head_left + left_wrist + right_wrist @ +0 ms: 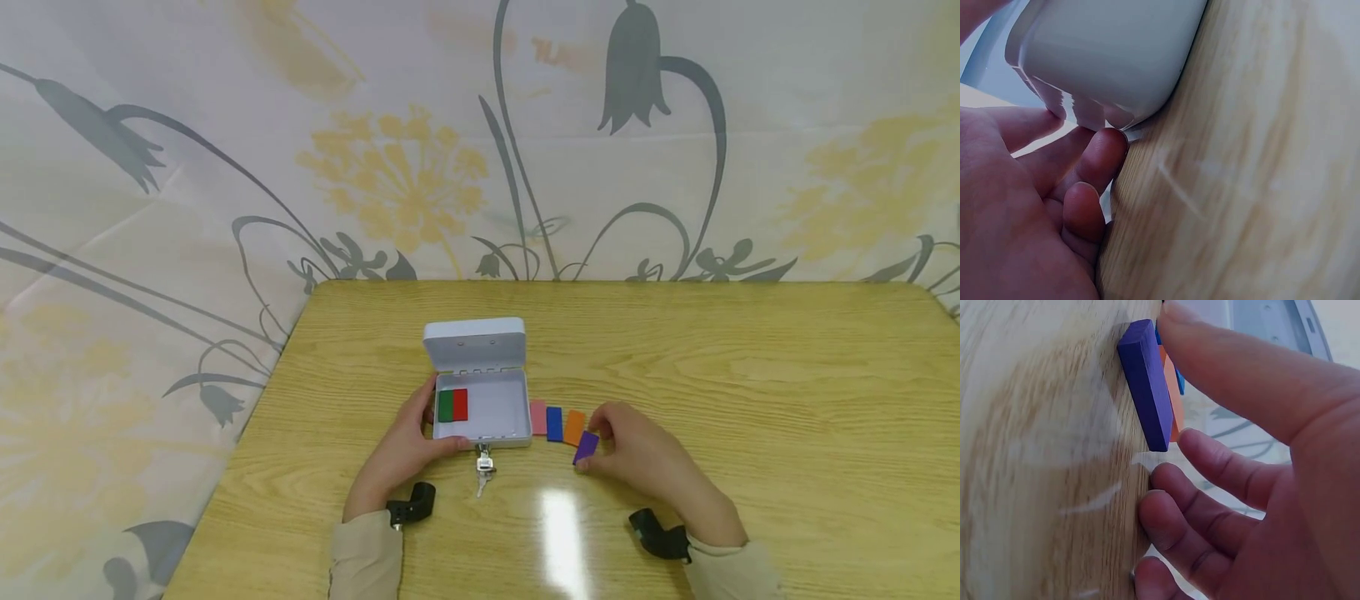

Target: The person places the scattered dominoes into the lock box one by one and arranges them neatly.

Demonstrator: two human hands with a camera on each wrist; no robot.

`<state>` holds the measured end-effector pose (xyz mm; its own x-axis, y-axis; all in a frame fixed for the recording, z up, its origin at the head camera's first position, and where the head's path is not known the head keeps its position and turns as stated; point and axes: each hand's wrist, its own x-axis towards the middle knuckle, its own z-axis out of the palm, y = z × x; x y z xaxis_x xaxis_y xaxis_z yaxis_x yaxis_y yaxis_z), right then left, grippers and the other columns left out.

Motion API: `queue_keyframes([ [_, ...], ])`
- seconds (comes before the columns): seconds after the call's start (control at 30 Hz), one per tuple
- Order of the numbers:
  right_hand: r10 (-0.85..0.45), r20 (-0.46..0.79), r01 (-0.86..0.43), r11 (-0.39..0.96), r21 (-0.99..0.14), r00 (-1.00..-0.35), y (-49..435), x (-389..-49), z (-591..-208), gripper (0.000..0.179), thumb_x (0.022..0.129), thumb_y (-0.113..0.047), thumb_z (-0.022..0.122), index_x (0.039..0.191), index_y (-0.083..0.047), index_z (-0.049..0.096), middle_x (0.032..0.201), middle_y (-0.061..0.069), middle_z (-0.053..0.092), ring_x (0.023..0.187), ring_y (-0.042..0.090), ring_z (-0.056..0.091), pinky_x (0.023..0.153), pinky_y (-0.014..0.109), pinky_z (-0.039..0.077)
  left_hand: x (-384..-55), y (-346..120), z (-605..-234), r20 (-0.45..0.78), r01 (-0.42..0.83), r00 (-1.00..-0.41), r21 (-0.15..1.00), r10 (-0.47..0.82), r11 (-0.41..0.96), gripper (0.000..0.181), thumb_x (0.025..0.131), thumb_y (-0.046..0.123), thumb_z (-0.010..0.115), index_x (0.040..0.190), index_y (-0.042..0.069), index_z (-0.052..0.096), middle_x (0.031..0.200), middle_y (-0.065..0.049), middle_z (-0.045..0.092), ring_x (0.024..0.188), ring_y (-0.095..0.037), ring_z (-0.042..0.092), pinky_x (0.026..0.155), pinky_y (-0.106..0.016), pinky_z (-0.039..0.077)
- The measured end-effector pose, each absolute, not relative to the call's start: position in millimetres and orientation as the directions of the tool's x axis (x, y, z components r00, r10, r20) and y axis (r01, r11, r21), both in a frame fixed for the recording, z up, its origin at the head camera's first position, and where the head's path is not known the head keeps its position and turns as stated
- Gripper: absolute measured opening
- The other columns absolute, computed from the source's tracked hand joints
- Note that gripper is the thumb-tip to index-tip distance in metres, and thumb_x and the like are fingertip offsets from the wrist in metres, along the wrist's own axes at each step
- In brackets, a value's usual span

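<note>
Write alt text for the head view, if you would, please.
A left hand grips an open white lockbox containing a green block and red block; the right hand curls around a purple block near orange, blue and pink blocks.

- L arm [366, 557] & R arm [729, 567] reach fwd, angled inward.
- L hand [408, 443]: thumb extended, fingers bent.
- R hand [643, 446]: thumb/index arched, tips apart; other fingers loosely curled.

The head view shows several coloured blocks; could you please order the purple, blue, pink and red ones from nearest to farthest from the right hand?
From the right hand:
1. Purple block: right at its fingers.
2. Blue block: to the hand's left, on the table.
3. Pink block: farther left, beside the box.
4. Red block: farthest left, inside the box.
</note>
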<state>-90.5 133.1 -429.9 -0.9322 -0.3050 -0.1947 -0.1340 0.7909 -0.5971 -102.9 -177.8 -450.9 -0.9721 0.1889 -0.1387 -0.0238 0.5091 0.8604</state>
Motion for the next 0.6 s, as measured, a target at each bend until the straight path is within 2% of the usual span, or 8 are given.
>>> queue_keyframes([
  [0.13,-0.31,-0.198,-0.154,0.818,-0.555,-0.93,132.3,-89.4,-431.4,0.055,0.062,-0.05,0.075,0.098,-0.013,0.055,0.092,-0.001,0.05,0.081,0.013,0.048,0.068,0.033,0.041,-102.5,-176.7,-448.0,-0.147,-0.033,-0.971,0.863,0.188,0.504,0.1,0.064,0.037,0.079,0.142,0.03,0.017,0.116,0.001,0.041,0.092,-0.017,0.041,0.077,-0.032,0.037],
  [0.4,-0.315,-0.2,-0.176,0.842,-0.511,-0.928,131.1,-87.2,-432.3,0.05,0.063,-0.045,0.076,0.096,-0.015,0.053,0.095,-0.001,0.049,0.086,0.015,0.051,0.068,0.034,0.043,-92.1,-167.6,-416.6,-0.15,-0.033,-0.968,0.871,0.203,0.49,0.094,0.07,0.021,0.076,0.143,0.012,0.018,0.118,-0.01,0.041,0.094,-0.023,0.041,0.078,-0.034,0.036],
  [0.6,-0.315,-0.206,-0.176,0.847,-0.501,-0.926,131.3,-87.1,-430.6,0.05,0.064,-0.045,0.076,0.098,-0.015,0.054,0.095,-0.001,0.049,0.086,0.015,0.051,0.069,0.035,0.044,-90.6,-166.7,-412.4,-0.158,-0.037,-0.967,0.866,0.202,0.498,0.093,0.07,0.021,0.076,0.143,0.013,0.018,0.118,-0.01,0.041,0.095,-0.023,0.041,0.079,-0.034,0.036],
])
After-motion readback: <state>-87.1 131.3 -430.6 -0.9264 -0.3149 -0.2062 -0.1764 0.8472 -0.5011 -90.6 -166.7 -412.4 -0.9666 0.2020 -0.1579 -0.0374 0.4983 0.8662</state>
